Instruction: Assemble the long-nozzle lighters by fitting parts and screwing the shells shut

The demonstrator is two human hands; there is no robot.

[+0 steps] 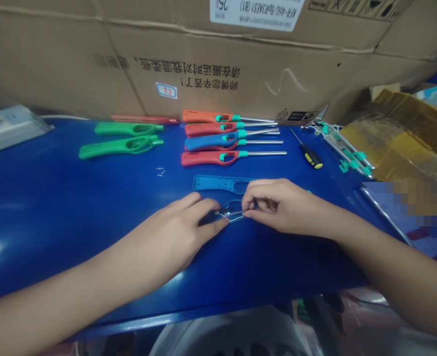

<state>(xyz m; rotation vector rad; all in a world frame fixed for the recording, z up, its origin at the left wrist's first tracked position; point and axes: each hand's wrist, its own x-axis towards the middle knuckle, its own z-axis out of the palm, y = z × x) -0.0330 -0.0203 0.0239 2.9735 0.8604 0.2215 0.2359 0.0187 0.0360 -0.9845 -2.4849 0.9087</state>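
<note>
My left hand (183,222) is closed, thumb and forefinger coming together at the left end of a small lighter part (233,216) that looks clear and whitish with thin wire-like strands. At that part's right end, my right hand (279,205) pinches a thin strand between thumb and fingertips. Fingers hide much of the piece. Just behind both hands lies an opened blue lighter shell half (213,183), its inner side up. Another blue shell edge (233,202) with a loop-shaped opening shows between the hands, mostly covered.
Several long-necked lighters (211,157) lie in a row behind the hands. Two green handles (120,147), red rods (144,119) and tiny screws (160,172) are farther left. A screwdriver (311,155) and teal-tipped metal tubes (348,148) lie right. A cardboard box (73,64) walls the back.
</note>
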